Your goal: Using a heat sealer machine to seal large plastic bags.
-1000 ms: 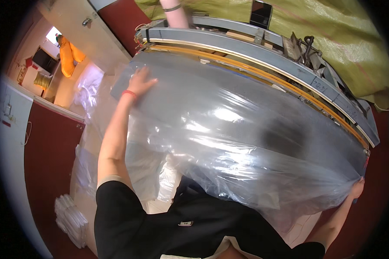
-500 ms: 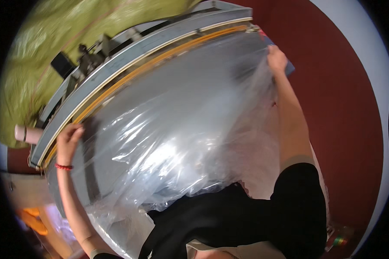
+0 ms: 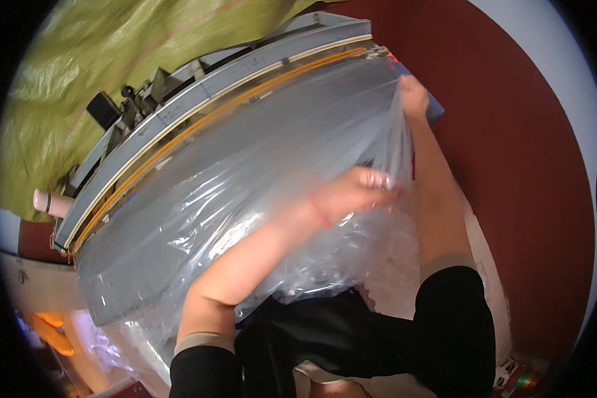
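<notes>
A large clear plastic sheet (image 3: 232, 229) lies wrinkled and shiny over a wide grey surface (image 3: 298, 106). At the far right corner, my right hand (image 3: 414, 98) is closed on the edge of the sheet, and folds of plastic run down from it. My left hand (image 3: 365, 189), with a red bracelet at the wrist, is across the sheet beside those gathered folds, close to my right forearm. Motion smears its fingers, so whether they grip the plastic does not show. Under my right hand a blue piece (image 3: 434, 109) sticks out at the corner.
A long blue-grey metal rail (image 3: 199, 93) with an orange strip (image 3: 225, 109) borders the far side. Beyond it are dark machine parts (image 3: 136, 103), a pink bottle (image 3: 52, 203) and yellow-green sheeting (image 3: 113, 60). Dark red floor (image 3: 511, 199) lies to the right; orange slippers (image 3: 53, 331) are lower left.
My left hand has left the far left edge and swung right across the sheet to the folds near my right arm. My right hand stays at the far right corner, holding the plastic.
</notes>
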A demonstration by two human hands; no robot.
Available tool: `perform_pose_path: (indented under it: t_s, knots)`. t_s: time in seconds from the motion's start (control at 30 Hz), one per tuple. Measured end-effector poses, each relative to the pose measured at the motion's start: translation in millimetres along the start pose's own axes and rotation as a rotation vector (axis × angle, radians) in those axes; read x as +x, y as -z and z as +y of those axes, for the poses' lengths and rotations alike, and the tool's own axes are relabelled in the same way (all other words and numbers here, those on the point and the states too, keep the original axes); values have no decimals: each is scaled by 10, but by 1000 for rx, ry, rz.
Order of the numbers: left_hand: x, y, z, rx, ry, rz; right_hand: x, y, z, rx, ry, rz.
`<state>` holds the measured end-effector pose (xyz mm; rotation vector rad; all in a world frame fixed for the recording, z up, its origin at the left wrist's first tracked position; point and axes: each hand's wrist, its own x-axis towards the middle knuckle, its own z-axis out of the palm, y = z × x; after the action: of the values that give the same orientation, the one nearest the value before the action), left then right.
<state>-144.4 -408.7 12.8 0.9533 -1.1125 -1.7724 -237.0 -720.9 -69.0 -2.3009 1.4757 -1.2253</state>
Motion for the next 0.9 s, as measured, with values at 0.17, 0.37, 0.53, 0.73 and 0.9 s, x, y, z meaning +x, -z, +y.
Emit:
perform_pose_path:
  t_s: [0.17, 0.37, 0.53, 0.73, 0.9]
  knots:
    - [-1542, -425, 510, -269, -487, 19, -30, 22, -64, 1, 54, -76]
    - [-3454, -788, 374, -661, -774, 608, 94, -13, 22, -171, -26, -117]
    - [-4637, -979, -244, -259, -1392, 835, 103, -110, 56, -218, 92, -177]
    - [-5658, -944, -826, -354, -1245, 1379, 67, -118, 23, -323, 104, -198]
    - [-4806, -364, -1110, -464, -1023, 1849, 99, -105, 22, -400, 57, -170]
